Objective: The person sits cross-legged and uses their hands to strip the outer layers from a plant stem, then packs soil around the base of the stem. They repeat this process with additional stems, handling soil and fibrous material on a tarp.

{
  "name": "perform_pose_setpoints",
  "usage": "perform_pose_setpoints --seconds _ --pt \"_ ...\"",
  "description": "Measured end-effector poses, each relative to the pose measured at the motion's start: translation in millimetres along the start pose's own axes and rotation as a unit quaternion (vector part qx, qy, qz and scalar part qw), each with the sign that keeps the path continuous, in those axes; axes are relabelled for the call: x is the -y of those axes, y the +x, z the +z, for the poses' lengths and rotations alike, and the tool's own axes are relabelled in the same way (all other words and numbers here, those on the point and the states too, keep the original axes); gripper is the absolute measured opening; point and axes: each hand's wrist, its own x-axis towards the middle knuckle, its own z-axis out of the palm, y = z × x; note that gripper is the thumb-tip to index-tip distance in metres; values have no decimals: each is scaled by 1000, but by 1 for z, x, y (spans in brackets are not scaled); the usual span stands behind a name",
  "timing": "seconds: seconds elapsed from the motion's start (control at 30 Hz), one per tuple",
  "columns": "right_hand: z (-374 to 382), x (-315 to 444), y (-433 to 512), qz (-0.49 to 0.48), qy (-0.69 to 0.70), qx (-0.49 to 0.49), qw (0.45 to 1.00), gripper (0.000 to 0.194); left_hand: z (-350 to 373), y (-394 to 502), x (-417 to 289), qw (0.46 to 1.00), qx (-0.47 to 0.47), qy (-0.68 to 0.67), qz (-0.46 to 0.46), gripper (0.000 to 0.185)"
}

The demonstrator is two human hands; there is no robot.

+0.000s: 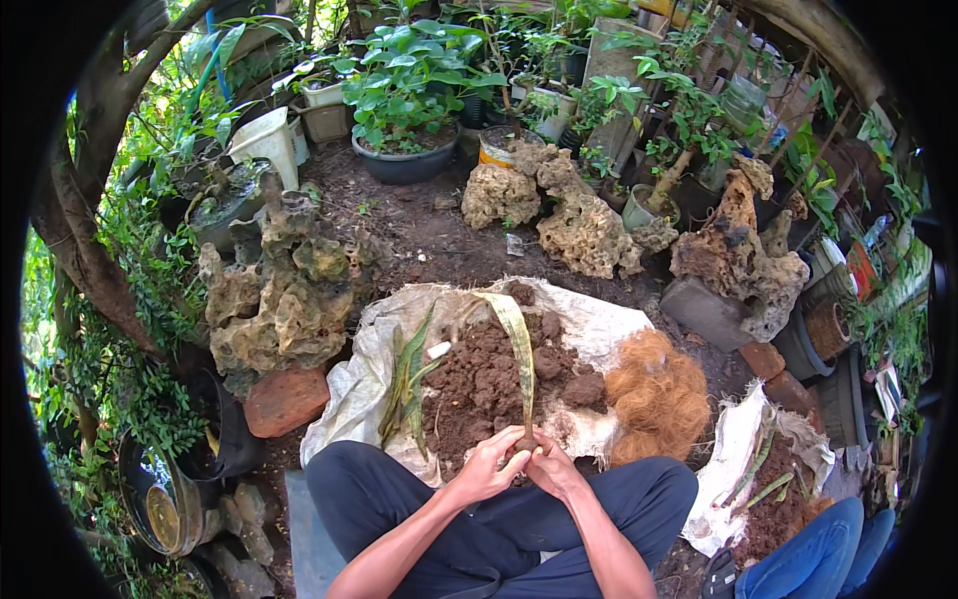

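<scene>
Both my left hand and my right hand close around a ball of soil at the base of a long, upright snake plant leaf. The leaf is pale and mottled, and its tip bends to the left. Beyond my hands lies a heap of crumbly brown soil on a white woven sack. More snake plant leaves rest on the sack left of the heap, near a small white object. A mass of orange-brown fibre sits at the sack's right side.
Porous rocks and a red brick stand at the left; another rock cluster is beyond the sack. Potted plants line the back. At lower right, another person's jeans-clad leg is beside a second sack with soil and leaves.
</scene>
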Motion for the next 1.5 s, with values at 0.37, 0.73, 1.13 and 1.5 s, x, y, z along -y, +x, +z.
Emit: perform_pose_setpoints --seconds 0.37,0.73,1.13,1.5 --pt "4 6 1 -17 -44 -23 999 53 0 2 7 999 3 -31 -26 32" --pt "11 11 2 -20 -55 -35 998 48 6 2 12 999 -27 2 -30 27" --pt "15 19 5 -45 -53 -45 997 31 1 5 5 999 -43 -11 -28 32" --pt "15 13 5 -28 -140 -92 985 28 2 4 25 997 -36 -52 -44 29"
